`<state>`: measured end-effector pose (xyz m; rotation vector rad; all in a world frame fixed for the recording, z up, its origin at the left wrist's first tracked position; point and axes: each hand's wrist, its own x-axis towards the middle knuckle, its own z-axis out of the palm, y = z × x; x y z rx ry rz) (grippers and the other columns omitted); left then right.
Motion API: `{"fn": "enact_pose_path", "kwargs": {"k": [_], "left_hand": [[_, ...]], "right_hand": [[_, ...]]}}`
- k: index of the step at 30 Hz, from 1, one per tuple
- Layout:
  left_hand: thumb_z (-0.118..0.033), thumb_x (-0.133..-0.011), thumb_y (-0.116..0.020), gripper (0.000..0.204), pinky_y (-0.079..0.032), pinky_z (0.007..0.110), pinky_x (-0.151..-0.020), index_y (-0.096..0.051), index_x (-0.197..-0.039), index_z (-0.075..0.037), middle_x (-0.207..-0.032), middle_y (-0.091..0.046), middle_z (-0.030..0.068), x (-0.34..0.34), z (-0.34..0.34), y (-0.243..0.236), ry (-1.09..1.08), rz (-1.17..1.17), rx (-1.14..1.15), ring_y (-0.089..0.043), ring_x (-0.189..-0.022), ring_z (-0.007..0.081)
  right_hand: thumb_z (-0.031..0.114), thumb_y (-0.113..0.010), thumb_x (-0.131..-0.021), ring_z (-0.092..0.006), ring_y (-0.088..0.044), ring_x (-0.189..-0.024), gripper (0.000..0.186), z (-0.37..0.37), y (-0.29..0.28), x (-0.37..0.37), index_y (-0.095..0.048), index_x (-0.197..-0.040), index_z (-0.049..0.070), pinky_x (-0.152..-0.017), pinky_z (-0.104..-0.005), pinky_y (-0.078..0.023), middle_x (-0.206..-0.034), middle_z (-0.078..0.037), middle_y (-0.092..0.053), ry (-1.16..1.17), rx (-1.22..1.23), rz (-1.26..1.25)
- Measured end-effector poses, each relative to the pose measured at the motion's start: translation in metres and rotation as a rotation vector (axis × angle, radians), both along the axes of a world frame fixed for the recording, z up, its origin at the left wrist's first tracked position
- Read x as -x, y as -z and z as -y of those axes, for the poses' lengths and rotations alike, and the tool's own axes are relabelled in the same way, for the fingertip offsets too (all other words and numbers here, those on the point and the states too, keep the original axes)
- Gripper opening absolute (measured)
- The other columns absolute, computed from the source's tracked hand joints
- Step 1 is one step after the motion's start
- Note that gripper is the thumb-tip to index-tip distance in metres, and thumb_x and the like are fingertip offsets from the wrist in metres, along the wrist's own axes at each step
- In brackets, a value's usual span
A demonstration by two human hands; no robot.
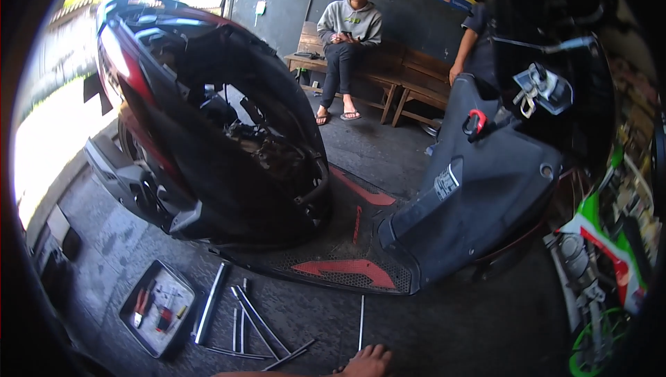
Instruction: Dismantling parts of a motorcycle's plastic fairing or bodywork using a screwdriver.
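Note:
Neither of my hands shows in the head view. A bare foot [368, 362] and a bit of leg lie along the lower edge. In front stands a black and red scooter [208, 134] with its seat area stripped open, its inner parts exposed. Its footboard [347, 266] with red markings is nearest the foot, and the black front shield [479, 196] rises to the right. On the concrete floor at lower left sit a black tool tray [132, 325] holding red-handled pliers and small parts, and several long metal tools [243, 318].
A person in a grey hoodie [349, 27] sits on a wooden bench [409, 75] at the back. Another person's arm [466, 47] shows behind the scooter's front. A green motorcycle [603, 273] stands at the right edge. Bright daylight comes in at the left.

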<state>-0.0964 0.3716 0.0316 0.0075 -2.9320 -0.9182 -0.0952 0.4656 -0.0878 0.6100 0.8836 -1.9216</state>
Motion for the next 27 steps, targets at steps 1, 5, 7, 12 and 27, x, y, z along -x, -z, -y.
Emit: {"fn": "enact_pose_path", "kwargs": {"k": [1,5,7,12,27], "left_hand": [[-0.031,-0.079,-0.068,0.048,-0.049,0.050,-0.075,-0.060,-0.117,-0.003,-0.116,-0.058,0.0237,-0.015,0.004,0.004,-0.048,-0.122,-0.001,-0.058,-0.097,0.0331],[-0.030,-0.080,-0.065,0.036,-0.048,0.046,-0.059,-0.063,-0.106,-0.005,-0.100,-0.064,0.0186,-0.057,0.012,0.086,0.057,-0.197,0.061,-0.059,-0.073,0.0298],[-0.029,-0.080,-0.064,0.033,-0.048,0.045,-0.054,-0.064,-0.102,-0.005,-0.095,-0.066,0.0169,-0.060,0.012,0.127,0.092,-0.235,0.099,-0.059,-0.065,0.0288],[-0.032,-0.086,-0.058,0.026,-0.042,0.040,-0.047,-0.062,-0.071,-0.012,-0.069,-0.063,0.0074,-0.002,-0.001,0.239,0.732,-0.646,-1.228,-0.056,-0.053,0.0250],[-0.024,-0.091,-0.058,0.033,-0.034,0.038,-0.043,-0.056,-0.062,-0.008,-0.057,-0.054,0.0075,0.011,0.023,0.191,1.179,-1.034,-1.897,-0.047,-0.046,0.0244]], "right_hand": [[0.045,-0.056,-0.093,-0.0230,-0.062,-0.080,0.040,-0.001,-0.002,0.001,-0.065,-0.102,0.007,-0.074,-0.0391,-0.054,-0.087,-0.007,-0.066,-0.015,-0.006,0.019],[0.047,-0.057,-0.092,-0.0246,-0.062,-0.082,0.044,-0.004,-0.011,0.006,-0.064,-0.109,0.007,-0.078,-0.0407,-0.053,-0.090,-0.008,-0.066,-0.047,0.019,0.101],[0.047,-0.057,-0.092,-0.0254,-0.062,-0.084,0.046,-0.010,-0.015,0.010,-0.063,-0.112,0.006,-0.079,-0.0414,-0.053,-0.092,-0.009,-0.066,-0.071,0.057,0.143],[0.058,-0.060,-0.086,-0.0294,-0.061,-0.088,0.057,-0.035,-0.006,0.021,-0.064,-0.110,0.007,-0.088,-0.0443,-0.051,-0.095,-0.012,-0.066,0.051,0.111,0.034],[0.049,-0.053,-0.091,-0.0121,-0.031,-0.044,0.039,-0.011,-0.020,0.046,-0.047,-0.071,0.017,-0.039,-0.0263,-0.026,-0.054,0.002,-0.036,0.534,-0.144,-0.038]]}}
